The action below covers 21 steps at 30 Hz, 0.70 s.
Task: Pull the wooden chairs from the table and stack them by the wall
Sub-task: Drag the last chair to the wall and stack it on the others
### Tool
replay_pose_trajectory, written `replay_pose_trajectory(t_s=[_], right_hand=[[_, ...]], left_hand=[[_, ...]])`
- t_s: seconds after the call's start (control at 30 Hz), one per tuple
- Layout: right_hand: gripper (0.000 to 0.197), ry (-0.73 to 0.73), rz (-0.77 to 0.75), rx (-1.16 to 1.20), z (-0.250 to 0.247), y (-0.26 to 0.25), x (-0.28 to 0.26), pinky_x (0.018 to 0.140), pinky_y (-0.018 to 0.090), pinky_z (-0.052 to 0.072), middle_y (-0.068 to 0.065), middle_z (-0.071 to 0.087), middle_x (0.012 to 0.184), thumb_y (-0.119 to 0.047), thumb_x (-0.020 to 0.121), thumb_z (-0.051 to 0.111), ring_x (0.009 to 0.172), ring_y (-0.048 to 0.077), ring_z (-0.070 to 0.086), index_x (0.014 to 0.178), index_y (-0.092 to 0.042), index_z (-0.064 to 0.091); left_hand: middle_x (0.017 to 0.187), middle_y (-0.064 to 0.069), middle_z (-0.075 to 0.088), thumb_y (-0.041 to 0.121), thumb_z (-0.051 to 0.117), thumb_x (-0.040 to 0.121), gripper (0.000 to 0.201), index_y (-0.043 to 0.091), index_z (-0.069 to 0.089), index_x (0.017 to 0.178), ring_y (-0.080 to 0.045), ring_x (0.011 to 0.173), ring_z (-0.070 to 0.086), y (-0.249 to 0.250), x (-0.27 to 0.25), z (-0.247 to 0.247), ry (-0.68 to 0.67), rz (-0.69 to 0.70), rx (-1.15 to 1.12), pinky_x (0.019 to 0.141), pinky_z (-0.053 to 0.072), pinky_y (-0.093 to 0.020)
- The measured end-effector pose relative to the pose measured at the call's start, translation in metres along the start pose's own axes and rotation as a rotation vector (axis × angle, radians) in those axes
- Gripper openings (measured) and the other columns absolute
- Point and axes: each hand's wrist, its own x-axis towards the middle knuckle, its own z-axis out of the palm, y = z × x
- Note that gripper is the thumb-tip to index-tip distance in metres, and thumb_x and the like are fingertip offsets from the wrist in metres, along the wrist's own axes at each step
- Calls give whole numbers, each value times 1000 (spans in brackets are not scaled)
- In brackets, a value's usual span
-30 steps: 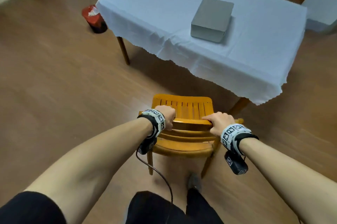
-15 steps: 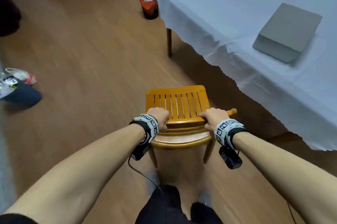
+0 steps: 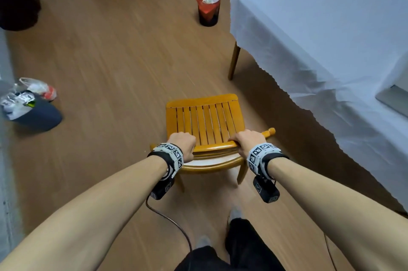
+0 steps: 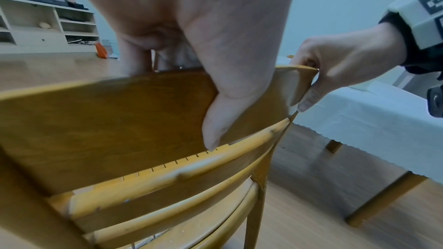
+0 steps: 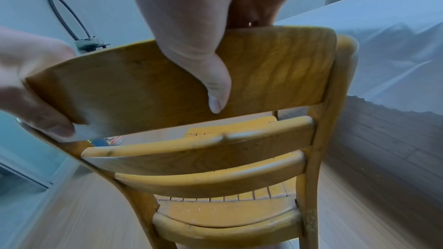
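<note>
A yellow-brown wooden chair [image 3: 204,120] with a slatted seat stands on the floor in front of me, clear of the table [image 3: 320,34] with its white cloth. My left hand [image 3: 183,145] grips the top rail of the backrest [image 4: 107,113] at its left end, thumb on the rear face. My right hand [image 3: 248,141] grips the same rail [image 5: 275,71] near its right end, fingers over the top and thumb behind. The chair's front legs are hidden under the seat.
A red bin [image 3: 208,9] stands on the floor beyond the chair, near the table's corner leg [image 3: 234,61]. Bags and a dark bundle [image 3: 31,105] lie at the left. A grey box [image 3: 395,98] sits on the table's right edge. Wooden floor stretches ahead and to the left.
The chair has come away from the table and turned leftward with me. The table has slid to the right of the view. Both hands keep their hold on the backrest.
</note>
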Motion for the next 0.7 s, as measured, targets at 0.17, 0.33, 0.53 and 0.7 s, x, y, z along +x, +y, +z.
replay_pose_trajectory(t_s=[0.17,0.33,0.53,0.7], right_hand=[[36,-17,-87,-82,-43,-1,81,73,34,54,-6,68,99,-18,91,64,90,20,65,121,-38,64],[20,22,-96,-128,-102,7,162,70,32,53,-6,64,88,-23,90,66,86,21,65,107,-33,64],[17,80,-42,-142,-172,18,258,65,31,45,-4,58,84,-24,90,67,77,23,57,105,-29,69],[18,29,12,-116,-200,19,325,66,31,50,-6,65,85,-21,90,67,76,18,61,104,-33,72]], left_hand=[[76,-2,58,20,63,86,11,15,59,77,-23,72,54,-57,49,-36,0,-39,-4,63,42,-32],[78,-2,57,24,64,87,12,16,58,81,-23,72,53,-104,106,-87,40,-58,3,63,41,-32],[81,-1,58,33,65,89,18,20,54,84,-23,75,52,-160,180,-140,109,-63,-15,65,41,-34],[82,-1,60,32,65,89,15,19,59,86,-23,73,51,-209,240,-163,110,24,8,64,40,-34]])
